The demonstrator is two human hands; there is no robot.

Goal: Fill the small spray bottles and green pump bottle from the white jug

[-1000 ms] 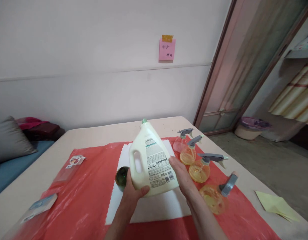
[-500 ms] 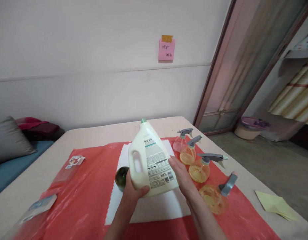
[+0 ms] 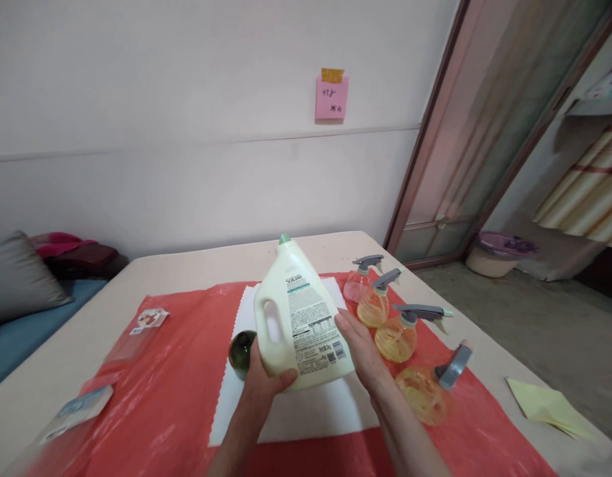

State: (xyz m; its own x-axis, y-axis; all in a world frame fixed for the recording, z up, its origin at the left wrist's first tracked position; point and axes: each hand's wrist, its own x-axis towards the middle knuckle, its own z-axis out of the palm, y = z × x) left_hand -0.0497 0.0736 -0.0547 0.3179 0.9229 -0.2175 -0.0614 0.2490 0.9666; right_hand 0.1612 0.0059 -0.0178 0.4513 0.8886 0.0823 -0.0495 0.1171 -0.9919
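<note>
A large pale-green detergent jug with a green cap is held tilted between both hands, its printed back label facing me. My left hand grips its lower left corner, thumb lying across the front. Along the lower right side, my right hand presses against the jug, its far fingers hidden behind it. Just left of the jug, a dark green bowl rests on a white cloth. Under the cloth lies a red plastic sheet.
Several clear spray bottles with grey trigger heads line the right of the sheet. Yellow paper sheets lie near the right table edge. Transparent packets are on the left. A pink note is taped to the wall.
The jug has shifted up very slightly in both hands. Otherwise everything stays as it was.
</note>
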